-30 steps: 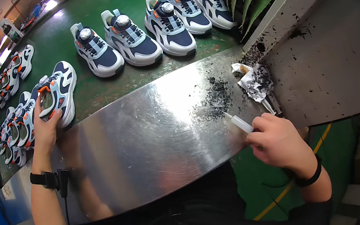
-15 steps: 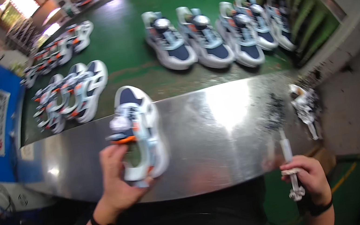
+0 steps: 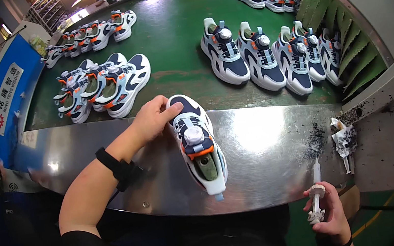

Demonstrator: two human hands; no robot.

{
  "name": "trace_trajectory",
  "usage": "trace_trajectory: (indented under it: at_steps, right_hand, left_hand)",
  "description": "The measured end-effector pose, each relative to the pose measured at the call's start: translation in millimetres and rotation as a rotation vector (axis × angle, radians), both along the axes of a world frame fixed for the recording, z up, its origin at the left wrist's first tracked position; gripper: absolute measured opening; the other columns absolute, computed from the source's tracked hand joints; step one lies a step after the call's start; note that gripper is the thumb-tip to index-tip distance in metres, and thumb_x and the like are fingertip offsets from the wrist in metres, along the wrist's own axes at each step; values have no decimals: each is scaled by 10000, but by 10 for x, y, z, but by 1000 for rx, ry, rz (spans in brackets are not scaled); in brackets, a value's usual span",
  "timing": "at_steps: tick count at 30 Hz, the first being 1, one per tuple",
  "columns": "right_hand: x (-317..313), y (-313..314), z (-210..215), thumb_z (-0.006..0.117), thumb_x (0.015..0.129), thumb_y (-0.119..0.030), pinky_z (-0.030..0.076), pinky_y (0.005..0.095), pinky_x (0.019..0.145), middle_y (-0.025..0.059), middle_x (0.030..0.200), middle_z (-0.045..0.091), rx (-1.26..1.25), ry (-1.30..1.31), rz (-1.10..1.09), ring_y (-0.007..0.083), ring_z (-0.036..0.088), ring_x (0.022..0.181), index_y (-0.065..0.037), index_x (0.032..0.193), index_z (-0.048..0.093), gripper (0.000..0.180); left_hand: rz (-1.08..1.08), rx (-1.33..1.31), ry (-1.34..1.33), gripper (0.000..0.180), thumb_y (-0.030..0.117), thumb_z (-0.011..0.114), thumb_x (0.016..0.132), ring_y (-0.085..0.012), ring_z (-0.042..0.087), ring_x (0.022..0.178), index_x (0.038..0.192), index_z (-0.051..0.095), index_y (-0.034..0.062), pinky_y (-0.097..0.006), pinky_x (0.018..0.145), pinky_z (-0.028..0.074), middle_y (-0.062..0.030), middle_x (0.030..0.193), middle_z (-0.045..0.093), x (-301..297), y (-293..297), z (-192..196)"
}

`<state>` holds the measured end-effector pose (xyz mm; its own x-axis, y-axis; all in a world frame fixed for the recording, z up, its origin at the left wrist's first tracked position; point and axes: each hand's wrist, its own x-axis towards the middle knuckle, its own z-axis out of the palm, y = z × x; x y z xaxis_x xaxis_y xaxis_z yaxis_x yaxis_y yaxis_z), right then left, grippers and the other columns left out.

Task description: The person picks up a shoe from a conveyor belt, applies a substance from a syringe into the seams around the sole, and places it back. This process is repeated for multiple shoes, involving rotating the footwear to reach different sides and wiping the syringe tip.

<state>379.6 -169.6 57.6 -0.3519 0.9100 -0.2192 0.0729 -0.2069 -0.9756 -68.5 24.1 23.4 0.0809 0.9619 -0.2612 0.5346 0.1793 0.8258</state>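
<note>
My left hand (image 3: 153, 120) is closed on the toe of a navy, white and light-blue sneaker (image 3: 191, 116), thumb on top of it. The sneaker's toe points away from me and its heel comes near the metal ledge's front edge. A round white dial sits on its tongue, orange trim lies behind that, and a green insole shows inside. My right hand (image 3: 332, 210) is wrapped round a white plastic syringe (image 3: 316, 172) at the right front, its tip pointing away from me. The syringe's flange and plunger end look crusted with pale residue.
Similar sneakers stand on the green conveyor belt (image 3: 171, 39), in groups at left (image 3: 131, 84) and right (image 3: 227, 56). Dark smears mark the metal ledge (image 3: 259, 159) beside a soiled white wad (image 3: 343, 138). A blue machine housing (image 3: 10, 96) borders the left; a blurred person is at the left edge.
My left hand has shifted from the sneaker's heel to its toe, and the sneaker has moved right and turned. My right hand still holds the syringe, now slightly lower. The view has shifted.
</note>
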Motion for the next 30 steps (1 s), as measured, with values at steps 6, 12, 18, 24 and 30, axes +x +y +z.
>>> trace_trajectory:
  at_steps: [6,12,18,24,30]
  right_hand:
    - [-84,-88,57,820,597,-320,489,294,707,196,1176,491,-97,67,-94,195,598,840,-66,1420,185,1070]
    - [-352,-21,284,907,477,-363,509,317,608,210,1175,466,-133,331,-83,337,607,852,-89,1416,128,1250]
    - [-794,217,518,800,647,-457,510,359,583,247,1038,524,33,412,65,372,599,806,-71,1293,291,909]
    - [-1155,431,713,633,717,-630,462,398,557,253,838,576,200,499,247,321,557,674,-66,1225,373,803]
    - [-1434,629,632,708,582,-669,432,352,628,184,900,588,288,804,389,255,548,723,-44,1234,436,943]
  left_hand:
    - [97,78,-767,486,198,667,835,-136,577,926,1146,374,-33,-285,831,488,-118,1039,562,509,-383,347]
    - [136,28,-1334,457,106,658,803,-183,627,897,1170,414,-14,-318,797,534,-120,1018,593,616,-636,416]
    - [24,-85,-1339,570,80,737,732,-174,607,940,1214,437,23,-330,842,499,-92,1016,610,508,-712,345]
    - [-92,-98,-1220,609,95,805,598,-197,593,1001,1126,506,49,-321,876,475,-111,1090,588,508,-838,362]
    - [-237,-17,-1214,574,9,783,583,-223,584,1036,1095,527,51,-361,902,471,-137,1092,591,508,-909,393]
